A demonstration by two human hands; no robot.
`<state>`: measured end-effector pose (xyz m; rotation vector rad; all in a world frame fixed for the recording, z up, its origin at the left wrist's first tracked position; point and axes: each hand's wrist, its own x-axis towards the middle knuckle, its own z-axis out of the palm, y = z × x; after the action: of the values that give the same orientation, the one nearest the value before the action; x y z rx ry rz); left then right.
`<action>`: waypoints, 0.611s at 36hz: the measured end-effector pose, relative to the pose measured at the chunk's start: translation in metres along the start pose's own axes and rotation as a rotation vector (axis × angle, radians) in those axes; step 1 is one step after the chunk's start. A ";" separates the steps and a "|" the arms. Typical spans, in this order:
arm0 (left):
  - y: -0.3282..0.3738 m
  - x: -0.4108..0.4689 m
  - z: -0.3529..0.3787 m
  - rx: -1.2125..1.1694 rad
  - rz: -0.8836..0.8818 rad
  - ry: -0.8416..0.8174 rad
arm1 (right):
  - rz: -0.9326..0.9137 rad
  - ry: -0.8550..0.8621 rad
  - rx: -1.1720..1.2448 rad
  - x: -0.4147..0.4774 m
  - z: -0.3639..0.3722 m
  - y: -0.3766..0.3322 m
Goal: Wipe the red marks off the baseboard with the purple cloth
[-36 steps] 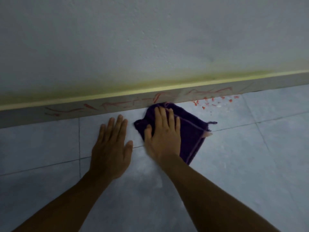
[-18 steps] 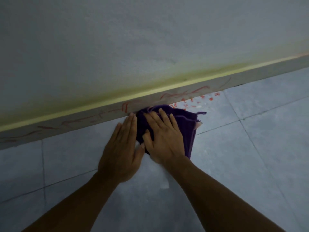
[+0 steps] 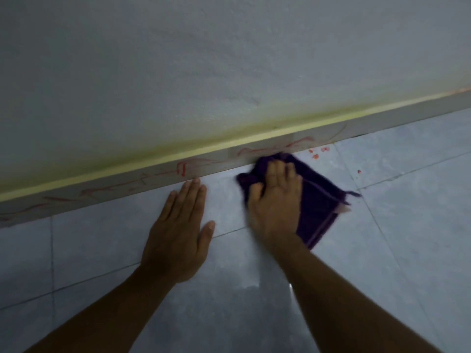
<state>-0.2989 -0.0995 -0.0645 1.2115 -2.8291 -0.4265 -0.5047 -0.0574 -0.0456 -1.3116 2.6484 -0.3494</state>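
Observation:
A grey baseboard runs slanting across the view where the wall meets the floor, with red marks scrawled along its length. The purple cloth lies bunched on the tiles, its far edge against the foot of the baseboard. My right hand presses on the cloth with fingers curled into it, fingertips close to the baseboard. My left hand lies flat on the floor to the left of the cloth, fingers together, tips almost touching the baseboard.
Red spots dot the pale blue floor tiles just right of the cloth. A yellow-green strip edges the baseboard's top under the grey wall.
The right hand slid the cloth to the right along the baseboard and away from the left hand, which had been touching it. The view shifted too.

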 end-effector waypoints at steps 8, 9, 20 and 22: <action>0.026 0.007 0.006 0.003 -0.167 0.024 | -0.373 -0.144 0.004 -0.010 -0.003 0.014; 0.035 0.009 0.008 0.001 -0.210 0.034 | -0.363 -0.139 0.010 -0.007 -0.007 0.024; 0.051 0.014 0.015 0.031 -0.278 0.071 | 0.058 0.031 -0.006 0.046 -0.022 0.077; 0.050 0.014 0.015 0.041 -0.273 0.062 | 0.059 0.011 0.012 0.036 -0.018 0.062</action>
<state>-0.3458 -0.0727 -0.0665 1.5965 -2.6410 -0.3340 -0.5778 -0.0474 -0.0476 -1.2294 2.6831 -0.3647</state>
